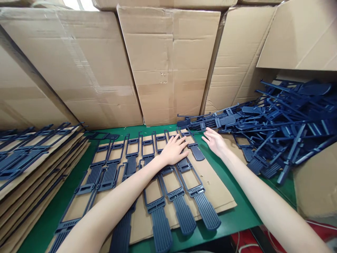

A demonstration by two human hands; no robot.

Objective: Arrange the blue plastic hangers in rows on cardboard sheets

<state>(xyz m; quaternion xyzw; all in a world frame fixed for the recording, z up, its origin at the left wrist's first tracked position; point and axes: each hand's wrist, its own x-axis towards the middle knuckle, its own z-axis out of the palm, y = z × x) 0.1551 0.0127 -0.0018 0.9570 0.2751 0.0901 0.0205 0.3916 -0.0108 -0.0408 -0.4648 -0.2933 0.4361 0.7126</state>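
Observation:
My left hand point(173, 150) lies with spread fingers over the dark blue plastic frames with ribbed paddle ends, near the top right of the cardboard sheet point(213, 188). One such ribbed frame point(197, 151) sits just right of its fingertips, and another ribbed frame point(207, 211) reaches past the sheet's front edge. Several more stand in two rows on the sheet, some covered by my left forearm. Above the green table, my right hand point(214, 141) is apart from the sheet, its fingers loosely stretched towards the loose pile of blue parts point(223, 119). I see nothing held in it.
Large cardboard boxes point(171, 63) wall off the back of the green table point(244, 218). A tangled heap of blue parts point(295, 116) fills the right side. On the left is a stack of cardboard sheets point(50, 179) layered with blue parts.

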